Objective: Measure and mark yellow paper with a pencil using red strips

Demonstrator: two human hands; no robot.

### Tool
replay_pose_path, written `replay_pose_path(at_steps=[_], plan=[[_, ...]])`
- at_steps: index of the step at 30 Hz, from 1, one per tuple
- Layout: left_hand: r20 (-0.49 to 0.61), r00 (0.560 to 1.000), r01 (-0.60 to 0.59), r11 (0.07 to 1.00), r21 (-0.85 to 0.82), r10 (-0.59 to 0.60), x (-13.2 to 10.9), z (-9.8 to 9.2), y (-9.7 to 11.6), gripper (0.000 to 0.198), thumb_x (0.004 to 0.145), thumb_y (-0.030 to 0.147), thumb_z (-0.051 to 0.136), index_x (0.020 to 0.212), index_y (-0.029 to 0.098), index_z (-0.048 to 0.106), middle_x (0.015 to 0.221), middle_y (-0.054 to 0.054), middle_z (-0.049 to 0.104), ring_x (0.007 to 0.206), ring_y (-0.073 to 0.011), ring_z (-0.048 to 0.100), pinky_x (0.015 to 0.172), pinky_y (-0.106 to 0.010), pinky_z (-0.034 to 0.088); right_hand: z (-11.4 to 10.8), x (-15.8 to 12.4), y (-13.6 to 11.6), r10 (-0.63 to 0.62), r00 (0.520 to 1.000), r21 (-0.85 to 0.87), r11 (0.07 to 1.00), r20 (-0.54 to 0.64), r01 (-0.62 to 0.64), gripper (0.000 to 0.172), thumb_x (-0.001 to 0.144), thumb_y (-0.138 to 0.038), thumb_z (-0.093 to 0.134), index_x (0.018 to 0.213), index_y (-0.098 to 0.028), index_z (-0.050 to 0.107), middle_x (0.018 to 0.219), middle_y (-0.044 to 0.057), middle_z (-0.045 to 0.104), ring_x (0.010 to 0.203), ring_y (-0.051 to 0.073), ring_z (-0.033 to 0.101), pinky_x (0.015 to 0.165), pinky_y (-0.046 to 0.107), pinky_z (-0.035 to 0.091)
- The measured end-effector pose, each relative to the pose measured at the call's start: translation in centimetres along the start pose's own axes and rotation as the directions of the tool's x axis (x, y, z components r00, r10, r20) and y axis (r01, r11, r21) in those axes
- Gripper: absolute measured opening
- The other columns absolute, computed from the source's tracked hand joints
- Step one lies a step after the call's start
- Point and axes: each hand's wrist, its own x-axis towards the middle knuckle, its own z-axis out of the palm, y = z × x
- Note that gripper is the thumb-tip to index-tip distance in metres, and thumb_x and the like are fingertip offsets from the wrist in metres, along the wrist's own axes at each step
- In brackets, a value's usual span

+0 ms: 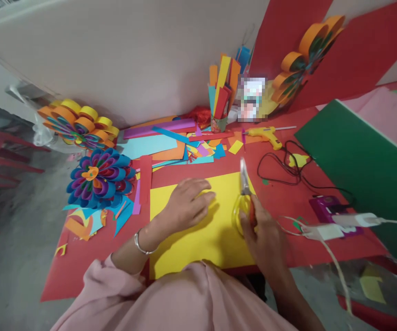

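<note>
A yellow paper sheet (188,246) lies flat on the red tabletop in front of me. Over its upper left part is my left hand (189,202), fingers loosely bent and apart, holding nothing. My right hand (263,234) grips a pair of scissors (245,184) with yellow and red handles above the sheet's right edge. The scissor blades point away from me and look closed together. A red paper strip (146,179) lies beside the sheet's upper left corner.
Paper flowers (100,179) and scraps sit at the left. Behind are paper strips, a cup (219,124) holding strips, and a yellow glue gun (263,134). A black cable, purple power strip (326,207) and green board (360,179) are at the right.
</note>
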Motion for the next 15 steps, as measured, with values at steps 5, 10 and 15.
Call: replay_pose_path(at_steps=[5,10,15], plan=[[0.269,0.955,0.145,0.987,-0.065,-0.123,-4.4,4.1,0.2,0.039,0.102,0.04,0.057,0.138,0.024,0.062,0.148,-0.015,0.062,0.144,-0.0329,0.053,0.121,-0.06,0.036,0.1,1.3,1.2,0.129,0.991,0.23,0.964,0.034,-0.133,0.069,0.1,-0.062,0.048,0.153,-0.017,0.051,0.137,0.017,0.07,0.12,0.031,0.07,0.095,0.042,0.058],[0.315,0.941,0.205,0.946,-0.252,-0.12,-5.1,6.9,1.1,0.051,0.096,0.05,0.063,0.145,0.037,0.058,0.159,-0.01,0.053,0.149,-0.038,0.047,0.125,-0.066,0.028,0.8,2.7,-0.7,0.009,0.999,0.34,0.94,0.031,-0.019,0.061,0.1,-0.056,0.053,0.149,-0.021,0.055,0.135,0.014,0.07,0.12,0.029,0.069,0.102,0.043,0.056],[0.163,0.957,0.268,0.944,-0.191,-0.239,-2.8,7.1,-1.1,0.037,0.096,0.046,0.064,0.132,0.036,0.065,0.146,-0.01,0.063,0.135,-0.0366,0.06,0.111,-0.059,0.046,0.5,2.6,-1.7,0.107,0.994,0.387,0.917,-0.017,-0.092,0.065,0.092,-0.051,0.063,0.148,-0.02,0.055,0.114,0.011,0.076,0.097,0.027,0.075,0.09,0.042,0.06]])
